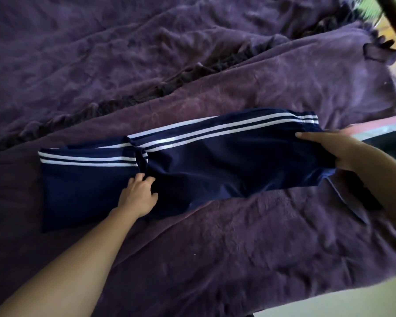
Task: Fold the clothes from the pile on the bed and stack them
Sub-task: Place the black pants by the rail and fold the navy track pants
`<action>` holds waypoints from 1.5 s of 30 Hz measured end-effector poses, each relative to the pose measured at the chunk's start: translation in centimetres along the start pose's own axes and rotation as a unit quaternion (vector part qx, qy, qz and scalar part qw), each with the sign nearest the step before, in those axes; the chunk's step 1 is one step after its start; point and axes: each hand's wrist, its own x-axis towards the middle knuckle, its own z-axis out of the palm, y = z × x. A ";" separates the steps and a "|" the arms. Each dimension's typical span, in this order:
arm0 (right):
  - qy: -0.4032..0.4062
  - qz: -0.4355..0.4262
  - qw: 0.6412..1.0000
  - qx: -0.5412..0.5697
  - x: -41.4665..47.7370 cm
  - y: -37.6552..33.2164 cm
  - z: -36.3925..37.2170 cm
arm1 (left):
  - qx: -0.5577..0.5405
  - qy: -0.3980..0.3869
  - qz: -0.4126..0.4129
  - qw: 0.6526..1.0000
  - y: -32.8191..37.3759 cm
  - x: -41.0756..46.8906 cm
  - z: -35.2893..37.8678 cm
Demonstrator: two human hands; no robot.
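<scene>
Both hands are on one pair of navy track pants (204,170) with white side stripes, stretched across the purple blanket (238,236) on the bed. The left hand (138,193) pinches a bunch of cloth at the crease mid-length, its fingers curled. The right hand (334,152) grips the pants' right end. Left of the left hand, the pants lie flat.

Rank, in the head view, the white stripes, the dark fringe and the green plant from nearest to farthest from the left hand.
1. white stripes of the trousers, just beyond the left hand.
2. dark fringe, higher, mid-frame.
3. green plant, far top-right corner.
</scene>
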 end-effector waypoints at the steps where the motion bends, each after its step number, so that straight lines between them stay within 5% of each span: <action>1: 0.006 -0.050 0.999 -0.020 -1.3 -1.3 0.3 | -0.008 0.000 -0.001 1.000 0.0 -0.3 -0.1; 5: -0.024 -0.215 0.961 -0.174 -7.1 -6.1 4.9 | -0.050 -0.002 -0.015 0.999 -0.2 -1.9 -1.0; 9: 0.028 -0.311 0.868 -0.387 -8.6 -6.8 15.6 | -0.091 0.012 -0.028 0.995 -0.7 -3.4 -1.3; 16: -0.143 -0.239 0.835 -0.474 -6.8 -1.8 32.4 | -0.156 0.053 -0.058 0.985 -3.8 -5.8 0.2; 19: -0.158 -0.348 0.851 -0.359 -8.0 -0.4 32.7 | -0.180 0.067 -0.070 0.979 -5.1 -6.3 0.4; 22: -0.013 -0.450 0.857 -0.250 -7.4 0.5 28.4 | -0.161 0.096 -0.064 0.980 -4.6 -6.5 0.0; 24: 0.096 -0.428 0.858 -0.268 -5.1 1.1 24.2 | -0.118 0.157 -0.018 0.980 -3.3 -6.4 -0.4; 27: 0.152 -0.252 0.906 -0.303 -1.0 2.1 18.9 | -0.065 0.244 0.101 0.962 0.2 -5.8 -0.8; 29: 0.108 -0.150 0.946 -0.268 0.8 2.9 17.5 | 0.014 0.201 0.143 0.969 2.0 -4.9 0.2; 32: 0.009 -0.101 0.983 -0.152 1.3 3.7 17.5 | 0.016 0.055 0.060 0.997 0.5 -2.8 2.7; 37: -0.103 -0.124 0.985 -0.056 -3.4 1.1 18.1 | 0.023 0.001 0.068 0.997 -2.7 -2.1 3.1; 41: -0.147 -0.189 0.966 -0.095 -9.5 -2.6 23.1 | -0.119 0.068 0.075 0.988 -4.3 -3.8 0.8; 45: -0.159 -0.244 0.938 -0.188 -13.5 -5.1 31.9 | -0.286 0.175 0.018 0.942 -9.9 -6.8 -1.3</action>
